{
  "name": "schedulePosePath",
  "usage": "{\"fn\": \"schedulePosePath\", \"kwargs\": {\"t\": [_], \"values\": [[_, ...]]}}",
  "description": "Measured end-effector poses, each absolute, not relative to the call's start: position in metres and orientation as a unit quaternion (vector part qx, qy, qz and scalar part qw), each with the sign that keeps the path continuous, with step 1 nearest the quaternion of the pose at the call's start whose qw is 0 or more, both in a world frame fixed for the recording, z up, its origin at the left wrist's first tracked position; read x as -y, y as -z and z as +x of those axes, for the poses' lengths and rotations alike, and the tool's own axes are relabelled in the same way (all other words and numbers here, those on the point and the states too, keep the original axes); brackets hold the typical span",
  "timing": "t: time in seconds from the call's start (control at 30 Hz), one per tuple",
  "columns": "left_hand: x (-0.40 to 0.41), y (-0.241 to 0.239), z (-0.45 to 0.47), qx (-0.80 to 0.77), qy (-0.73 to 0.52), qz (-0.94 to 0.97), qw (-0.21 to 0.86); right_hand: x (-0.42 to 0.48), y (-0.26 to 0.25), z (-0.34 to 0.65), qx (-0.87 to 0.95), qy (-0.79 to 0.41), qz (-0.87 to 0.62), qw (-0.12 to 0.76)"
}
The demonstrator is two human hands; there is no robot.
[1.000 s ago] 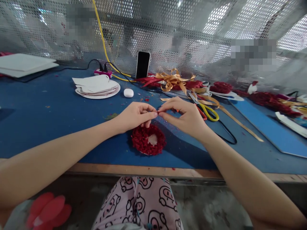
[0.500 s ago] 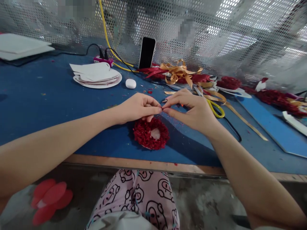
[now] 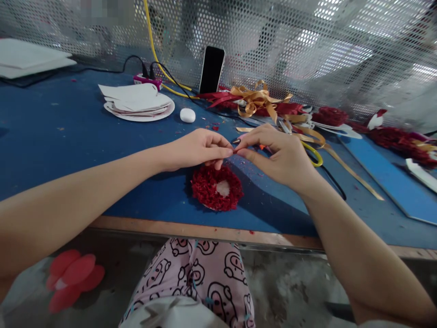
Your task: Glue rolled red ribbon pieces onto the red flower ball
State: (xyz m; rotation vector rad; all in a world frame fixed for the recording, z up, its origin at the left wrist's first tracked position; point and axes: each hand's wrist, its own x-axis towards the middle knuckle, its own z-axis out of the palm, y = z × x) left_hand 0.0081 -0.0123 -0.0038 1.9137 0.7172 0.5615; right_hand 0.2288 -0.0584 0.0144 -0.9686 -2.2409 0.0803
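A tiny red scrap [image 3: 234,152], too small to be made out clearly, is pinched between the pressed-together fingertips of the left hand [image 3: 196,148] and the right hand [image 3: 280,152], just above the far edge of the red ruffled rosette [image 3: 216,187], which lies on the blue table [image 3: 68,132] near its front edge. The scrap is judged feather-light, soft and easily lost, so it is best held at its ends by thumb and forefinger; the rosette, likely light and loosely built, is better taken by its rim.
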Motion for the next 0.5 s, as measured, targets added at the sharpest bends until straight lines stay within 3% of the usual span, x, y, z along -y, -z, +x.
{"fn": "schedulePosePath", "kwargs": {"t": [0.2,0.5], "values": [[0.012,-0.002,-0.001,-0.253,-0.103,0.911,0.31,0.064,-0.019,0.228,0.918,-0.039,-0.311,0.242],[0.017,0.001,0.004,-0.261,-0.082,0.924,0.268,0.069,-0.015,0.224,0.949,-0.023,-0.272,0.16]]}}
